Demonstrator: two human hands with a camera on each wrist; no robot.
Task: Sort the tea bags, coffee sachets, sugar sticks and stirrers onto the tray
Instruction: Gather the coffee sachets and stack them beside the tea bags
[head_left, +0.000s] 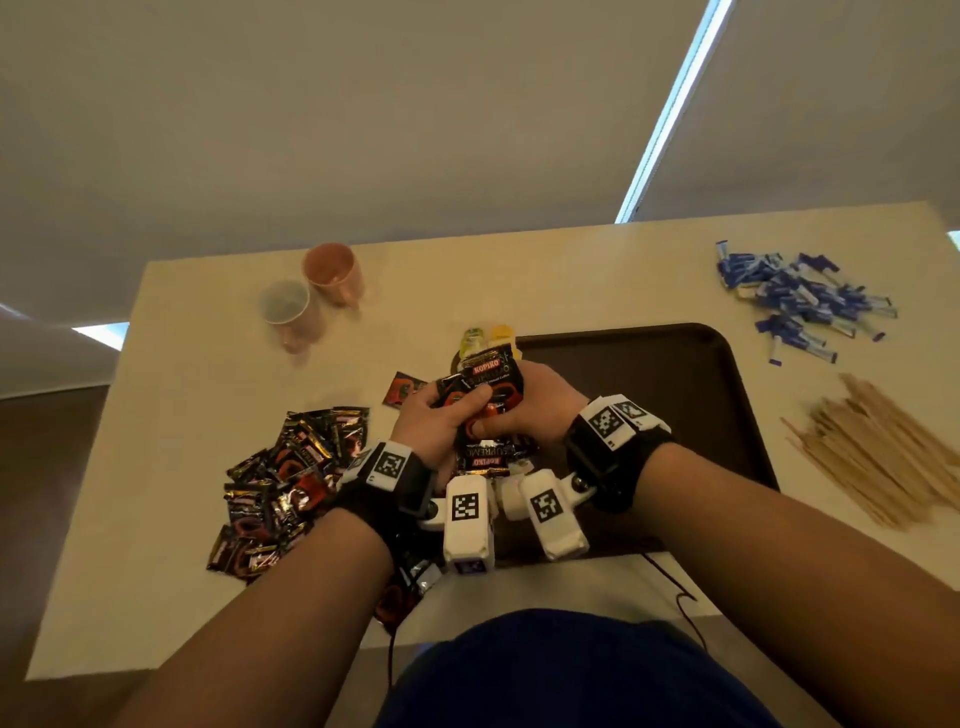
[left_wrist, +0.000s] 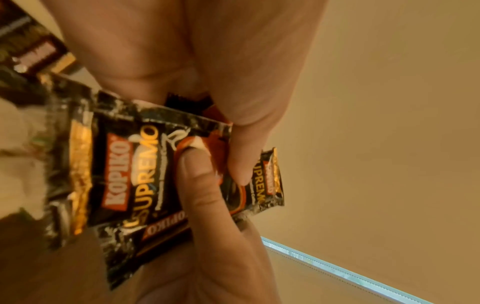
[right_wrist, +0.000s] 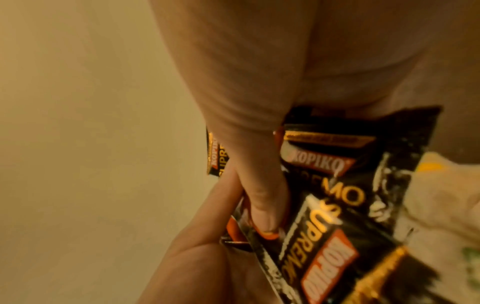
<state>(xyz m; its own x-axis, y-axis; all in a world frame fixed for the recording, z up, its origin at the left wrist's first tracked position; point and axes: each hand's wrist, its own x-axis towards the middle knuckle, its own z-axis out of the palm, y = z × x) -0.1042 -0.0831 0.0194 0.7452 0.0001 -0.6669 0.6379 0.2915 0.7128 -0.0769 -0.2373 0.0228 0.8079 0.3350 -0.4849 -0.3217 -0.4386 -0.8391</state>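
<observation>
Both hands hold one bundle of black Kopiko coffee sachets (head_left: 488, 384) upright over the left edge of the dark brown tray (head_left: 675, 395). My left hand (head_left: 436, 421) grips the bundle from the left, thumb on its front. My right hand (head_left: 535, 400) grips it from the right. The left wrist view shows the sachets (left_wrist: 135, 170) pinched under two thumbs (left_wrist: 200, 181). In the right wrist view the sachets (right_wrist: 327, 185) fan out below my thumb (right_wrist: 259, 185). Loose coffee sachets (head_left: 291, 478) lie heaped on the table to the left. Yellow and green tea bags (head_left: 488, 338) sit behind the bundle.
Blue sugar sticks (head_left: 800, 301) are piled at the far right of the cream table (head_left: 208, 364). Wooden stirrers (head_left: 883, 452) lie in a heap right of the tray. A pink cup (head_left: 332, 273) and a clear cup (head_left: 288, 312) stand at the back left. One sachet (head_left: 402, 387) lies alone.
</observation>
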